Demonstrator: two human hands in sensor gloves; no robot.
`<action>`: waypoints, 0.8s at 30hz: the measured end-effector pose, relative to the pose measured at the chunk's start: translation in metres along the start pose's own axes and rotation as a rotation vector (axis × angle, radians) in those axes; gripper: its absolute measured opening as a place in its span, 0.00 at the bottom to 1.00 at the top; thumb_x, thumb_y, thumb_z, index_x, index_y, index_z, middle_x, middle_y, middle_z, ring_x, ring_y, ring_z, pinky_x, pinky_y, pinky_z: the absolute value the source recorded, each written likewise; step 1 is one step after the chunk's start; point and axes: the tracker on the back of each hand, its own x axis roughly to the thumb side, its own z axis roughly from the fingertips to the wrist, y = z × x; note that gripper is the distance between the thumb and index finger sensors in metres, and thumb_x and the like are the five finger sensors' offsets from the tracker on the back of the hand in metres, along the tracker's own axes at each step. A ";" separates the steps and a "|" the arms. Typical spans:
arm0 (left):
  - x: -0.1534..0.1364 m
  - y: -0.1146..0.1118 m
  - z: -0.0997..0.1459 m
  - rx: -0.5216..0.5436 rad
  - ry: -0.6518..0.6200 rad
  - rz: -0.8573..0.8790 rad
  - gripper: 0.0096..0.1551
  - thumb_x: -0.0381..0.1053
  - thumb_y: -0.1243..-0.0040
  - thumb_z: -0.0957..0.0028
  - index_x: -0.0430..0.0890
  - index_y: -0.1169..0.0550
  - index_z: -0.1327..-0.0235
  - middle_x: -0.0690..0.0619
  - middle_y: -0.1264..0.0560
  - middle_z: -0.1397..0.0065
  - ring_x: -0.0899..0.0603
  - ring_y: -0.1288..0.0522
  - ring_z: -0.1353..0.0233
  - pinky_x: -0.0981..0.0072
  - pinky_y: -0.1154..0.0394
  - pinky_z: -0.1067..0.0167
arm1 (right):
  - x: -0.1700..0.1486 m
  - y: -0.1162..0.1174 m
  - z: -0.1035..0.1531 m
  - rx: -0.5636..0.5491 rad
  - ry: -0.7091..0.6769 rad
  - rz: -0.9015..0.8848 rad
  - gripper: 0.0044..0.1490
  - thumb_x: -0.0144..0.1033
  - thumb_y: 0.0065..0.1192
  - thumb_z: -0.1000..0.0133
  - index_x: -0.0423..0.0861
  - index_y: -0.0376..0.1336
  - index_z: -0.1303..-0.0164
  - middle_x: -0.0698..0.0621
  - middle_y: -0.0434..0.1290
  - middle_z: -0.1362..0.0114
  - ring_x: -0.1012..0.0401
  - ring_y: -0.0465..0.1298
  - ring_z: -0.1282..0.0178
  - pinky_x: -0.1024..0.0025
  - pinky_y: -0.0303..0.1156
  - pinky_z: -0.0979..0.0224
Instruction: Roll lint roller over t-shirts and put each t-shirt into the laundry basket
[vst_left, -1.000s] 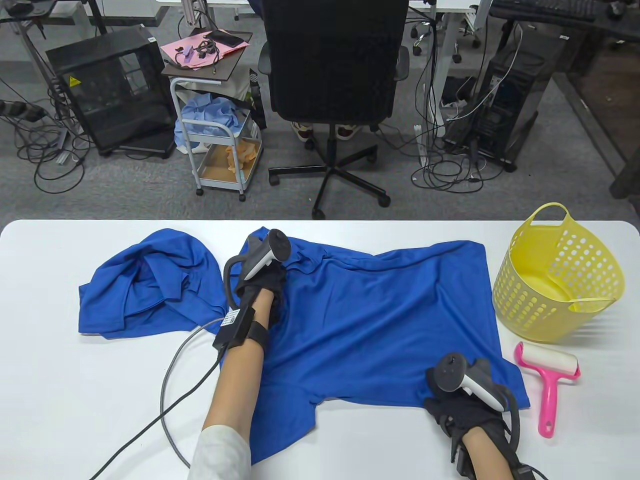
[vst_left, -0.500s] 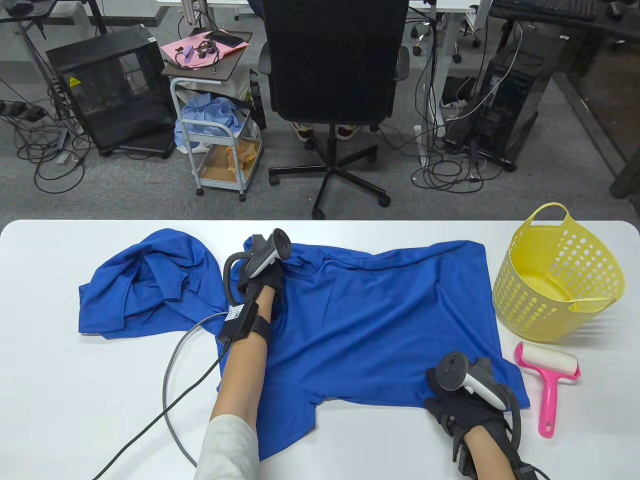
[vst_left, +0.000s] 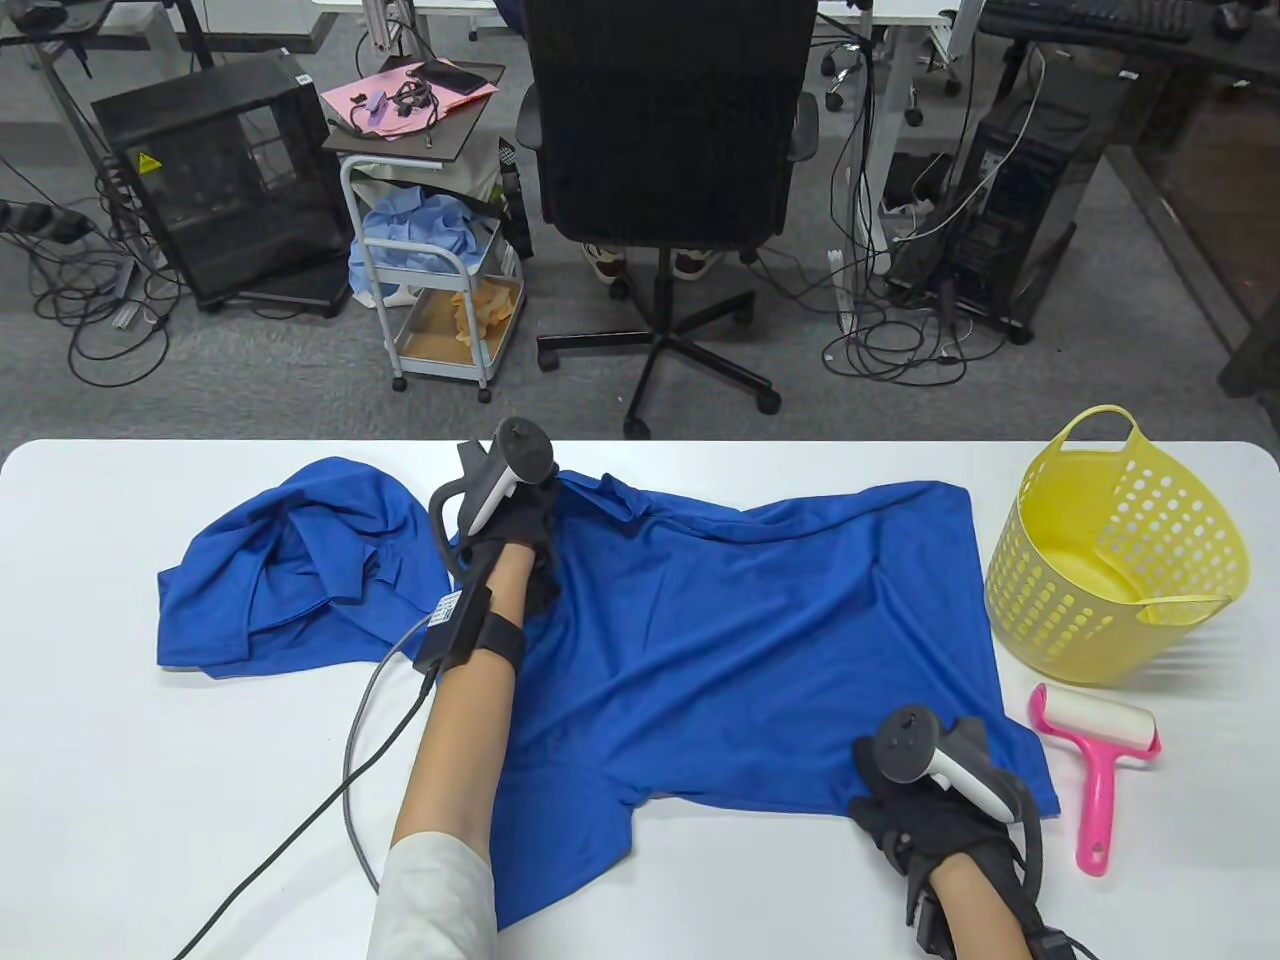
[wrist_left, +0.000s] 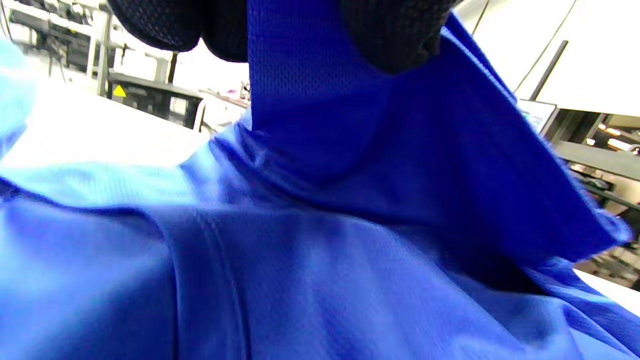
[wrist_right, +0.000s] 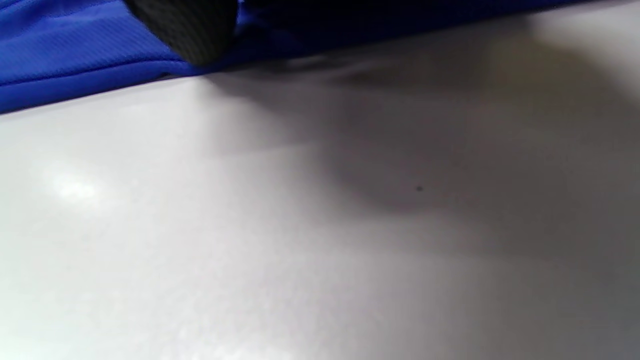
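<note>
Early days: the basket (vst_left: 1120, 560) is empty, the lint roller (vst_left: 1098, 765) lies untouched beside it. The left hand (vst_left: 510, 520) pinches the spread t-shirt (vst_left: 750, 640) (far edge); right hand (vst_left: 930, 810) holds its near corner. A second t-shirt (vst_left: 290, 570) waits crumpled.

Even, bright overhead light fills the table view, sharp throughout, with soft shadows on the white counter (vst_left: 150, 800). The left wrist view is blurred and blown out in its background. The right wrist view is defocused, with a broad grey shadow and faint glare.
</note>
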 end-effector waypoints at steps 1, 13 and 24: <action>0.004 0.002 0.000 0.011 0.003 -0.126 0.21 0.54 0.43 0.43 0.58 0.22 0.36 0.46 0.35 0.27 0.45 0.26 0.39 0.47 0.28 0.36 | 0.000 0.000 0.000 0.000 0.000 -0.002 0.40 0.52 0.47 0.39 0.59 0.37 0.21 0.53 0.31 0.13 0.50 0.34 0.16 0.40 0.38 0.21; -0.006 0.013 -0.009 -0.054 -0.003 0.346 0.23 0.54 0.39 0.41 0.42 0.17 0.42 0.59 0.09 0.64 0.58 0.11 0.78 0.68 0.12 0.73 | -0.001 0.001 0.001 -0.009 0.003 -0.001 0.40 0.53 0.46 0.39 0.60 0.36 0.21 0.54 0.31 0.14 0.50 0.33 0.16 0.40 0.38 0.21; -0.014 0.007 -0.029 -0.071 -0.158 0.946 0.39 0.52 0.50 0.37 0.60 0.54 0.19 0.55 0.59 0.15 0.37 0.55 0.15 0.42 0.46 0.24 | -0.002 0.003 0.001 -0.005 -0.002 -0.014 0.40 0.53 0.45 0.39 0.60 0.35 0.21 0.54 0.30 0.14 0.50 0.32 0.17 0.40 0.36 0.21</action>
